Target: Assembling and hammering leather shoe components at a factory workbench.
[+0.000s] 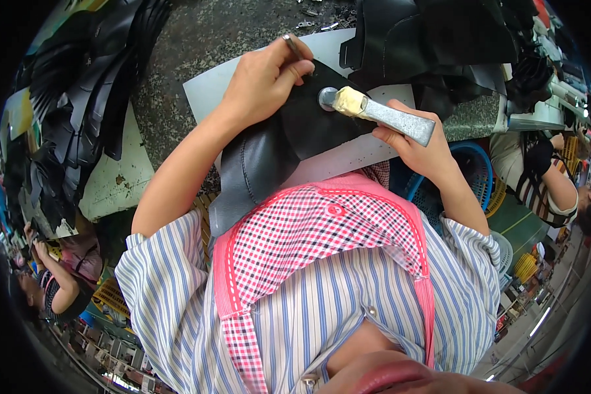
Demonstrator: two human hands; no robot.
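My left hand [261, 84] is closed around a short metal rod, perhaps a punch [293, 48], above the far edge of a black leather piece [269, 148]. The leather has a stitched line and drapes over the near table edge toward my apron. In my right hand [421, 152] is a metal hammer [400, 121] with yellow tape wrapped round its middle. Its round face is over the leather, right of my left hand; whether it touches is unclear. The hammer's handle is mostly hidden. Beneath the leather lies a white board [207, 85].
Stacks of black leather pieces lie at the left [92, 72] and far right [433, 39] of the speckled table [197, 39]. Small metal bits [328, 27] lie at the back. A blue plastic basket [482, 174] stands below right. Other people sit at both sides.
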